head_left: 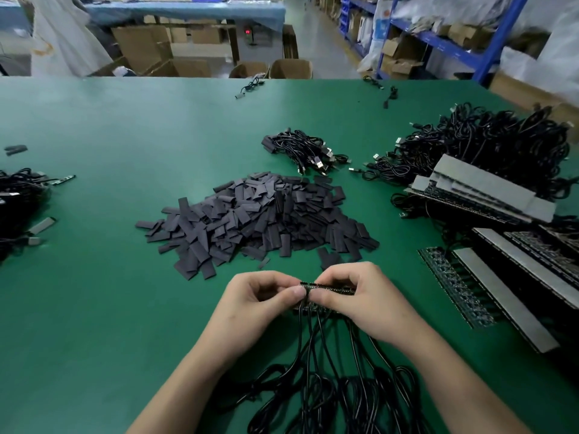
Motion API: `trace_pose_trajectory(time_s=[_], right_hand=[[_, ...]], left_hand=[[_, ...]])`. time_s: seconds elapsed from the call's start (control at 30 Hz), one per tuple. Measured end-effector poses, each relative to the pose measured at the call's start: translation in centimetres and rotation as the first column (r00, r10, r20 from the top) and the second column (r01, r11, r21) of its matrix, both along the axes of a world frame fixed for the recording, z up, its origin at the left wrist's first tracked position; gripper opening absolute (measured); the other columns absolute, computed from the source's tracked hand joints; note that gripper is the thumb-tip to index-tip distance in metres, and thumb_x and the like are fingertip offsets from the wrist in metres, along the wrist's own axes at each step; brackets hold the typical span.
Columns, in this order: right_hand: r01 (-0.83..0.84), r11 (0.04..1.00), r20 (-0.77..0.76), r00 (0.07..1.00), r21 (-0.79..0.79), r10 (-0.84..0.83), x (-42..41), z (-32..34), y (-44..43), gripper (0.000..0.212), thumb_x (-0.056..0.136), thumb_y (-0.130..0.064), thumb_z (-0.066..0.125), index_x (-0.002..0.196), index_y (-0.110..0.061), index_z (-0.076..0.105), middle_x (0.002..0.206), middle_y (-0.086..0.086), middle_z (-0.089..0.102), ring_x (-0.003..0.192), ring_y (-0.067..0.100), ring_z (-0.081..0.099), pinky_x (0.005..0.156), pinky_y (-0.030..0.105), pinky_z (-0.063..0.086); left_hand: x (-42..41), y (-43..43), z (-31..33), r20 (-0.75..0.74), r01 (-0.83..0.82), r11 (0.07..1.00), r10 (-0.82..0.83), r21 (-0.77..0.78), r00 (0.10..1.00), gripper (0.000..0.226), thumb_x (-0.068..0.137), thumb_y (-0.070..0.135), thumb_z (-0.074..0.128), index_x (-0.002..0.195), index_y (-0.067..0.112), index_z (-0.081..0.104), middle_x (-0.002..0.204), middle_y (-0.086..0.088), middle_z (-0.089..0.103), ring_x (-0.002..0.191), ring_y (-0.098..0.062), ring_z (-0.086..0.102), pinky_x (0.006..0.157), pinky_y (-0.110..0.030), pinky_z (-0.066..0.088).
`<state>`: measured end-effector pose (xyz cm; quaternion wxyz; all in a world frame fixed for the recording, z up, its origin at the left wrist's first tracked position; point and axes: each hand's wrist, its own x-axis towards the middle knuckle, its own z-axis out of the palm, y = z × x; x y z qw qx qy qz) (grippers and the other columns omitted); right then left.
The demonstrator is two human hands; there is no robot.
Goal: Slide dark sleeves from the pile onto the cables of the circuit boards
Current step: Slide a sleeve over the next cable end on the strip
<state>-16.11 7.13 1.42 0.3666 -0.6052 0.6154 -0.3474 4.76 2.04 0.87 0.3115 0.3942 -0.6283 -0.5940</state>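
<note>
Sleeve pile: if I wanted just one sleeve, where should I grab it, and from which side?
Probably a loose sleeve at the near-left fringe of the pile, pinched by its near end, coming from the person's side. It lies flat and uncovered on the table, while sleeves deeper in overlap. The left hand and right hand are both pinching the board strip.

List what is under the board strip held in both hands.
Black cables hang from the board strip and coil on the green table. The left hand and right hand pinch the strip and cover where most cables join it.
</note>
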Motion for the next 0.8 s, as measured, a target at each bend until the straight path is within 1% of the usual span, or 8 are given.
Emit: trace_pose_trajectory(time_s=[0.07,0.17,0.3,0.4,0.5,0.67,0.77,0.8], right_hand=[[-0.023,1.000,0.034,0.999,0.010,0.023,-0.21,-0.25,-0.03,0.009,0.088,-0.042,0.077,0.088,-0.033,0.078,0.082,-0.008,0.076,0.079,0.012,0.070,0.077,0.037,0.054],[-0.026,1.000,0.042,0.999,-0.004,0.026,-0.22,-0.56,-0.07,0.010,0.086,-0.044,0.075,0.088,-0.034,0.078,0.083,-0.011,0.076,0.080,0.003,0.068,0.079,0.032,0.053],[-0.033,0.999,0.066,0.997,-0.009,0.033,-0.04,-0.71,-0.28,0.004,0.086,-0.037,0.078,0.088,-0.033,0.079,0.084,-0.009,0.077,0.083,0.009,0.071,0.084,0.038,0.056],[-0.037,0.999,0.101,0.994,-0.009,0.038,0.05,-0.71,-0.31,0.000,0.087,-0.032,0.080,0.087,-0.032,0.080,0.083,-0.005,0.077,0.084,0.018,0.072,0.084,0.042,0.055],[-0.042,0.999,0.127,0.991,-0.008,0.043,0.21,-0.65,-0.21,0.003,0.088,-0.030,0.080,0.086,-0.032,0.080,0.083,-0.001,0.077,0.085,0.027,0.070,0.084,0.047,0.054],[-0.053,0.999,0.158,0.986,0.005,0.052,0.11,-0.54,-0.33,0.003,0.090,-0.024,0.081,0.087,-0.026,0.080,0.083,0.003,0.076,0.084,0.028,0.070,0.084,0.049,0.054],[-0.059,0.998,0.166,0.985,0.012,0.056,0.12,-0.51,-0.33,0.003,0.090,-0.022,0.081,0.087,-0.023,0.080,0.083,0.003,0.076,0.079,0.018,0.069,0.085,0.050,0.054],[-0.059,0.998,0.165,0.985,0.012,0.057,0.13,-0.52,-0.31,0.003,0.090,-0.022,0.081,0.087,-0.023,0.080,0.083,0.002,0.076,0.080,0.017,0.069,0.086,0.049,0.054]], left_hand=[[-0.11,-0.07,-0.11,0.006,0.008,1.000,-0.008,-0.008,1.000,0.018,0.081,0.040,0.076,0.088,0.024,0.081,0.068,0.007,0.071,0.063,-0.004,0.061,0.062,-0.013,0.045],[-0.25,-0.26,-0.24,0.013,0.028,1.000,-0.028,-0.001,1.000,0.014,0.083,0.037,0.074,0.086,0.024,0.080,0.072,0.006,0.072,0.064,-0.003,0.062,0.062,-0.013,0.045],[-0.13,-0.47,-0.39,-0.004,0.037,0.999,-0.037,0.038,0.999,0.018,0.081,0.036,0.075,0.086,0.020,0.080,0.072,0.005,0.071,0.065,-0.005,0.060,0.061,-0.014,0.045],[0.00,-0.53,-0.41,-0.023,0.049,0.997,-0.048,0.058,0.999,0.018,0.081,0.035,0.075,0.086,0.018,0.080,0.073,0.002,0.070,0.066,-0.007,0.059,0.062,-0.016,0.044],[0.10,-0.55,-0.32,-0.040,0.058,0.995,-0.055,0.076,0.998,0.016,0.081,0.031,0.076,0.085,0.016,0.080,0.072,0.002,0.069,0.065,-0.007,0.058,0.061,-0.015,0.044],[0.08,-0.44,-0.16,-0.051,0.056,0.994,-0.052,0.091,0.997,0.015,0.082,0.029,0.075,0.085,0.016,0.080,0.073,0.001,0.070,0.065,-0.007,0.058,0.061,-0.015,0.044],[0.05,-0.39,-0.07,-0.050,0.057,0.994,-0.053,0.092,0.997,0.016,0.082,0.030,0.075,0.085,0.015,0.080,0.073,0.001,0.070,0.064,-0.007,0.057,0.060,-0.015,0.044],[0.06,-0.39,-0.05,-0.046,0.055,0.994,-0.051,0.093,0.998,0.017,0.082,0.031,0.075,0.086,0.015,0.080,0.073,0.000,0.070,0.065,-0.008,0.057,0.060,-0.015,0.044]])
